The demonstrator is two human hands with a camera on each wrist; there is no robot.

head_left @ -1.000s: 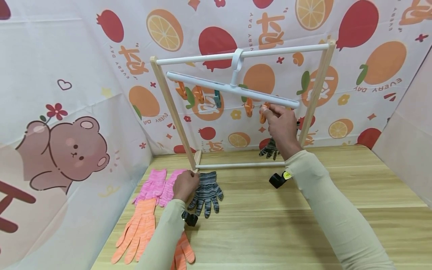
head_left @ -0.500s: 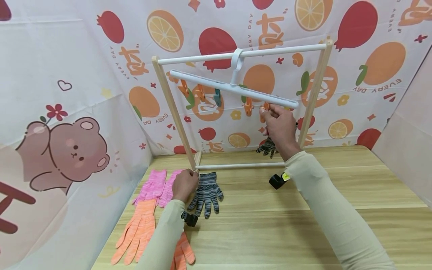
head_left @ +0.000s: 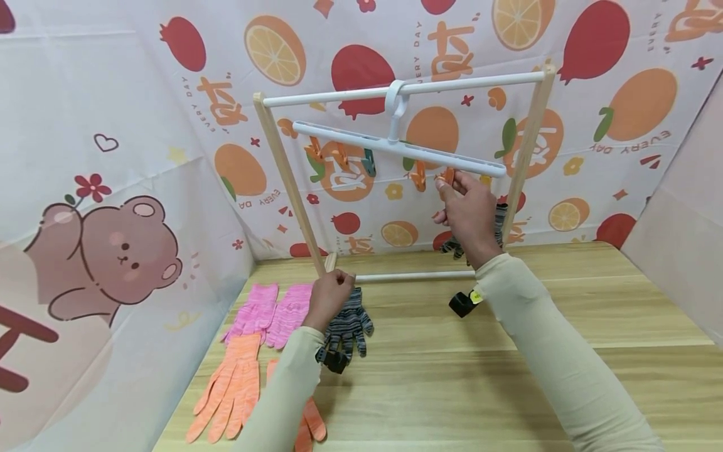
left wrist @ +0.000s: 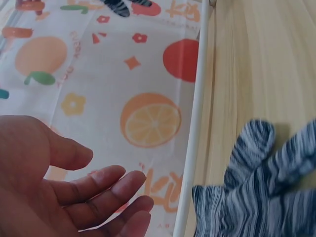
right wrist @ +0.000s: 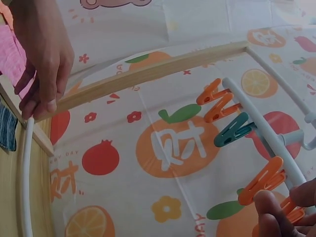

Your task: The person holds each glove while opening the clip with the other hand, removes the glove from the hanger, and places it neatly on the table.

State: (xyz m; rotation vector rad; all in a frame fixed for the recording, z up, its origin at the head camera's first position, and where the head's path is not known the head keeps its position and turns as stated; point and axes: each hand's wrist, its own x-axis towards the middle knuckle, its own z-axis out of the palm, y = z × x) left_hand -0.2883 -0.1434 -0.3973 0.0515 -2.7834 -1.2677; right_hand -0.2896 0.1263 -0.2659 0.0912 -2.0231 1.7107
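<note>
My right hand [head_left: 471, 210] pinches an orange clothespin [head_left: 449, 176] under the right, lower end of a tilted white hanger [head_left: 390, 145]. More clothespins hang along the hanger: orange ones such as this clothespin [right wrist: 261, 182], and a teal clothespin [right wrist: 232, 129]. Behind my right hand a grey-black striped glove [head_left: 500, 220] hangs, partly hidden. My left hand [head_left: 330, 296] holds nothing; its fingers are loosely bent in the left wrist view. It hovers near the stand's lower bar [head_left: 415, 276], overlapping another striped glove [head_left: 353, 326] on the table.
A wooden stand [head_left: 288, 182] with white rods carries the hanger on its top rod [head_left: 327, 96]. Pink gloves [head_left: 290, 314] and orange gloves [head_left: 234, 383] lie at the left of the wooden table [head_left: 452, 389]. A printed cloth backs the table.
My left hand has moved right and slightly up from beside the stand's left foot. The hanger has shifted slightly right, with my right hand still at the same orange clothespin.
</note>
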